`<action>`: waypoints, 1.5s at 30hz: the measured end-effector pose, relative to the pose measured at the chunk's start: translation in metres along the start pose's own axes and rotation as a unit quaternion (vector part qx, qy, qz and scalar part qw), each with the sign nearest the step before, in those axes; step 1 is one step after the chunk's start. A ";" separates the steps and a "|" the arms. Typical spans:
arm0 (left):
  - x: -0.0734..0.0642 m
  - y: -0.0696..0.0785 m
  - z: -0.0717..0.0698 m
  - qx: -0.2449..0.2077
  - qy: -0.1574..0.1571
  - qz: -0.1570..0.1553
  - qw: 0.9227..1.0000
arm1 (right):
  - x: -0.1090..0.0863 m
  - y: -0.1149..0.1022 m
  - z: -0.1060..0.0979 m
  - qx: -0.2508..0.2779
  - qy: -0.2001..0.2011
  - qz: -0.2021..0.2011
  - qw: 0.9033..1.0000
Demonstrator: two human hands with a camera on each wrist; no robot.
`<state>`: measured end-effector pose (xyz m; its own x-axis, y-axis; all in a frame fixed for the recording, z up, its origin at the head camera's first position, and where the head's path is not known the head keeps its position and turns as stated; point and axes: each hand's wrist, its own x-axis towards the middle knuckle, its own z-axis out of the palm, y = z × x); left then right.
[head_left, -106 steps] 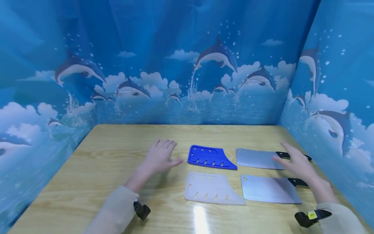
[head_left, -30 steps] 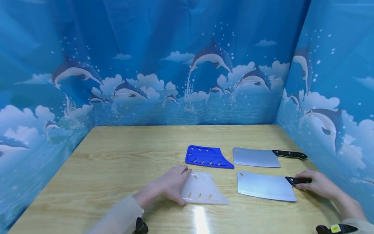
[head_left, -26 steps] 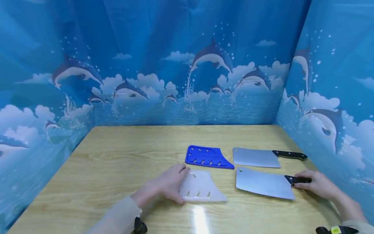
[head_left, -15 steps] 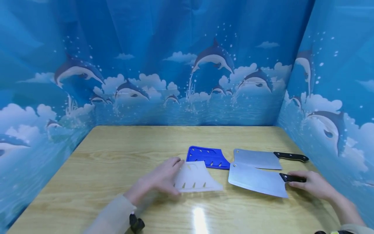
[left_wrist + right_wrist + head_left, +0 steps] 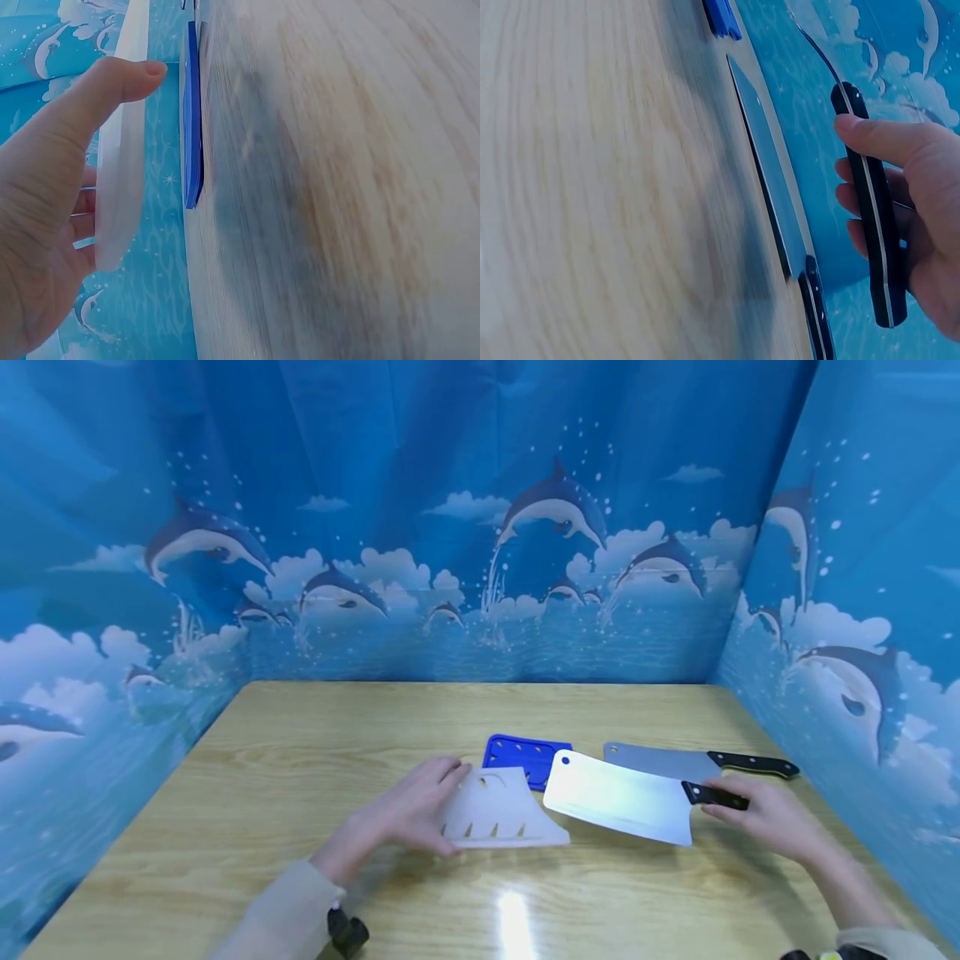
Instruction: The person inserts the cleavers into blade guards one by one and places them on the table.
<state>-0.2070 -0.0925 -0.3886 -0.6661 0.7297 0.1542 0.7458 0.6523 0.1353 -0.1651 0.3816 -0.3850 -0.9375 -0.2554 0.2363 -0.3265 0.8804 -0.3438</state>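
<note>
Indoors, a person works with both hands above a wood-grain tabletop [image 5: 300, 760], before a blue backdrop [image 5: 405, 468] printed with leaping dolphins and clouds; at left, a pale sleeve [image 5: 281, 906] with a black device [image 5: 348, 932] near the cuff leads to the left hand [image 5: 416, 806], its thumb and fingers pinching the left end of a white blade cover [image 5: 498, 810]; the cover, pierced with small slots, is raised off the tabletop, as the left wrist view shows, its pointed corner toward the right; behind it, a blue blade cover [image 5: 536, 762] lies flat on the tabletop, partly hidden by the white cover and a cleaver [image 5: 622, 797]; that cleaver, at center right, is held above the tabletop, its blade bright with glare and its holed end aimed left, just beside the white cover; whether the two touch cannot be told; behind it, a second cleaver [image 5: 660, 762] lies on the tabletop, blade partly hidden, black handle [image 5: 753, 765] to the right; farther right, the right hand [image 5: 761, 814] grips the raised cleaver's handle, fingers wrapped round it and thumb near the blade end.
</note>
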 end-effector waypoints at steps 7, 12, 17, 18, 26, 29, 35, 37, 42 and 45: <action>0.001 0.002 -0.001 0.000 0.014 0.015 1.000 | 0.008 -0.007 0.003 0.018 -0.012 0.015 1.000; 0.003 0.003 0.000 0.013 0.019 0.031 0.999 | 0.010 -0.008 0.005 0.006 0.013 -0.002 1.000; 0.004 0.003 0.001 0.026 0.031 0.045 0.998 | 0.012 -0.009 0.005 0.004 0.024 -0.003 1.000; 0.005 0.003 0.001 0.029 0.032 0.046 0.998 | 0.012 -0.010 0.005 0.006 0.023 0.000 1.000; 0.005 0.003 0.002 0.037 0.026 0.047 0.998 | 0.011 -0.013 0.003 -0.002 0.023 0.007 1.000; 0.005 0.004 0.002 0.040 0.021 0.045 0.998 | 0.009 -0.014 0.001 -0.012 0.032 -0.002 0.999; 0.007 0.005 0.003 0.044 0.029 0.053 0.997 | 0.009 -0.017 0.000 -0.018 0.044 -0.015 0.999; 0.007 0.005 0.003 0.043 0.030 0.053 0.997 | 0.009 -0.017 0.001 -0.025 0.051 -0.023 0.998; 0.006 0.006 0.003 0.044 0.018 0.043 0.998 | 0.008 -0.016 0.007 -0.062 0.087 -0.064 0.992; 0.005 0.007 0.003 0.044 0.014 0.040 0.998 | 0.009 -0.018 0.010 -0.084 0.102 -0.082 0.988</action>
<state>-0.2053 -0.0838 -0.3894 -0.6031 0.7751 0.1884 0.7929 0.6084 0.0352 -0.1689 0.3596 -0.3861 -0.8249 -0.3290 0.4597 -0.4307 0.8925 -0.1341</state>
